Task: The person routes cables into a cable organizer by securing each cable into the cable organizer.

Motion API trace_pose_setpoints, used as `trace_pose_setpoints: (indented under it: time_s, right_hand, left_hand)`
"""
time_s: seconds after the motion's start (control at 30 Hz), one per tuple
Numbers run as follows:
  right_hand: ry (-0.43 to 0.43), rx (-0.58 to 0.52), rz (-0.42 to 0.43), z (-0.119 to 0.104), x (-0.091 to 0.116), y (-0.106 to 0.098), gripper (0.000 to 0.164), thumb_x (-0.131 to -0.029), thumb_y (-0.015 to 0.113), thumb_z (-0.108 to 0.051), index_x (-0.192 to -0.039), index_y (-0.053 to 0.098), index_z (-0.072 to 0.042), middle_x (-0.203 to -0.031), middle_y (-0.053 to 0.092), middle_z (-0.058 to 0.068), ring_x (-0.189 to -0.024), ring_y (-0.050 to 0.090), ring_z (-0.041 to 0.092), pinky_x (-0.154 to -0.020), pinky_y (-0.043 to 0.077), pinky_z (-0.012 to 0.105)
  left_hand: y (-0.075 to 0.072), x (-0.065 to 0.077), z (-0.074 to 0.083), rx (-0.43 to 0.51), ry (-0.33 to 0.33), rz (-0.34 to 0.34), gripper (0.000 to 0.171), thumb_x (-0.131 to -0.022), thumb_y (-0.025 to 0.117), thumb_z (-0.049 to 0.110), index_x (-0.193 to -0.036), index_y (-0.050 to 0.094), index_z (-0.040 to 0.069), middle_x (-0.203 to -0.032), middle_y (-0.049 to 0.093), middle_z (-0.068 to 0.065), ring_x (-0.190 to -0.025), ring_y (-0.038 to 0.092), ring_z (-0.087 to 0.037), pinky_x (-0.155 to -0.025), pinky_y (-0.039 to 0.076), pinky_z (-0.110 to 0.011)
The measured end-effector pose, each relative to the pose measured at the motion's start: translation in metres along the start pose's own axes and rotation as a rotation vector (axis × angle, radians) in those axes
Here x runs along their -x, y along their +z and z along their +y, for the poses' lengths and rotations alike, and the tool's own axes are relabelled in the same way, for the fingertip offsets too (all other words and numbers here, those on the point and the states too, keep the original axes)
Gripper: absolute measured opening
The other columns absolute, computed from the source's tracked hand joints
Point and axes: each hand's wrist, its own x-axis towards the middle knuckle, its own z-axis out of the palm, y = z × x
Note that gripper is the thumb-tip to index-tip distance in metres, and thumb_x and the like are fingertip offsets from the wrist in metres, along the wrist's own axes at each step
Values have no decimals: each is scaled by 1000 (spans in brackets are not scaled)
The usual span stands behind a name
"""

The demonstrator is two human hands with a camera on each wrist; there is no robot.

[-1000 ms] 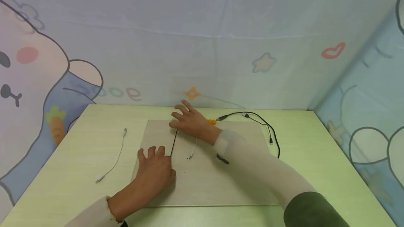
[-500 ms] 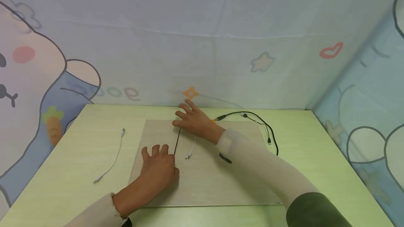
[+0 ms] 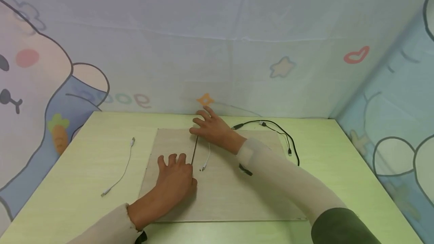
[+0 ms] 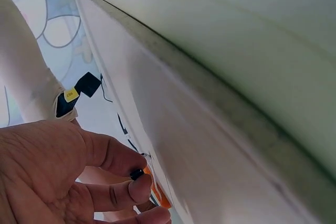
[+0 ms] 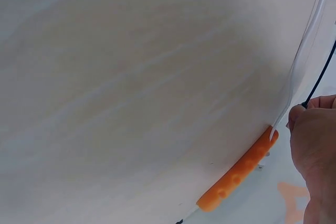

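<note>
A short black cable (image 3: 194, 150) runs straight between my two hands, over the beige board (image 3: 230, 202). My left hand (image 3: 176, 182), nearer the front, pinches its black end (image 4: 137, 173) between thumb and index finger. At the board's back edge my right hand (image 3: 213, 128) pinches the far end; in the right wrist view the black cable (image 5: 321, 74) leads into its fingertips. Close by that hand lies an orange cable holder (image 5: 239, 174), hidden behind it in the head view. A white cable (image 3: 207, 155) comes from the holder and lies on the board.
On the table left of the board lies another white cable (image 3: 125, 172). A thick black cable (image 3: 294, 144) curves round the board's back right corner, with a thinner black cable (image 3: 289, 144) inside its curve. A printed cloth (image 3: 162, 67) hangs behind the table.
Both hands have shifted a little to the right, carrying the straight black cable along. The right hand now covers the orange holder in the head view. The other cables lie as before.
</note>
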Motion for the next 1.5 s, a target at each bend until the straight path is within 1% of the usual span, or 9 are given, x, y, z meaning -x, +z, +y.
trace_pose_setpoints:
  time_s: [0.23,0.4,0.63,0.8,0.9,1.0,1.1,1.23,1.5]
  right_hand:
    - [5,-11,-40,2,3,1,22,-115,63,-14,-127,63,-32,-141,71,-4,-149,55,31,-135,38,55]
    - [23,9,-57,5,7,2,22,-114,65,-16,-127,64,-34,-145,70,-4,-152,55,31,-135,37,55]
    - [41,-22,-61,12,12,2,25,-111,70,-11,-124,68,-32,-145,72,-2,-152,55,32,-135,37,55]
    - [46,-43,-45,17,18,3,25,-110,70,-8,-121,68,-30,-142,73,-1,-150,57,33,-134,39,55]
    - [53,-51,-54,20,22,4,25,-111,69,-7,-122,68,-29,-143,73,0,-150,57,33,-134,39,56]
    - [63,-45,-66,23,24,5,21,-112,68,-12,-123,68,-30,-146,72,0,-151,56,32,-135,38,56]
    - [68,-29,-47,25,23,5,15,-112,68,-17,-121,67,-30,-146,72,0,-150,57,31,-134,39,54]
    - [68,-25,-28,28,22,6,13,-112,69,-18,-118,69,-29,-144,74,0,-148,58,31,-133,40,54]
    - [83,-72,-107,33,21,4,21,-109,75,-17,-125,71,-29,-149,72,1,-153,54,33,-136,36,55]
  left_hand:
    - [-1,-2,6,13,1,-9,16,-92,84,16,-84,77,4,-109,65,-16,-118,61,-45,-106,41,-72]
    - [-1,-5,9,16,10,-5,16,-92,84,16,-83,76,6,-104,63,-13,-111,62,-42,-101,43,-67]
    - [-1,-10,16,11,24,20,14,-90,85,17,-81,77,8,-102,64,-13,-110,64,-42,-101,44,-70]
    - [1,-14,19,10,25,19,14,-91,84,18,-83,77,9,-104,64,-13,-112,63,-42,-100,43,-68]
    - [2,-17,20,17,26,19,14,-92,83,18,-84,76,9,-104,63,-12,-110,61,-40,-98,43,-66]
    - [3,-19,22,21,31,35,13,-92,81,16,-83,76,8,-103,62,-12,-107,61,-39,-97,43,-64]
    - [4,-21,23,21,33,51,12,-92,81,15,-83,75,8,-103,62,-12,-105,61,-39,-97,43,-63]
    - [3,-24,25,36,26,38,12,-93,80,14,-84,75,7,-104,61,-12,-105,60,-39,-97,42,-63]
    - [4,-29,30,42,34,29,13,-98,76,16,-90,75,7,-106,62,-14,-105,60,-40,-99,43,-64]
